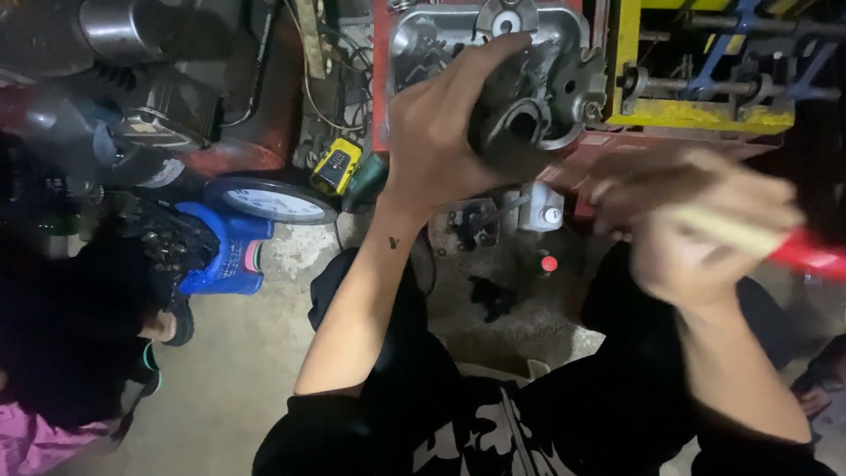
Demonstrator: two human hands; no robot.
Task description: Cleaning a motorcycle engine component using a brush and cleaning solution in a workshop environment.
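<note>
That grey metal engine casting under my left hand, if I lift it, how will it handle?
The metal casting looks thick-walled, so probably heavy and rigid. Its lumpy ports and bores suggest it won't roll. It may be oily, so the left hand could slip.

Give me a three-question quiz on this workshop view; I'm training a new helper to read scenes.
1. True or false: the left hand grips a grey metal engine part.
2. The right hand, blurred, holds a tool with a handle of which colour? A red, B green, C white.
3. What round thing lies on the blue plastic container?

Key: 1 true. 2 A. 3 a wall clock.
</note>
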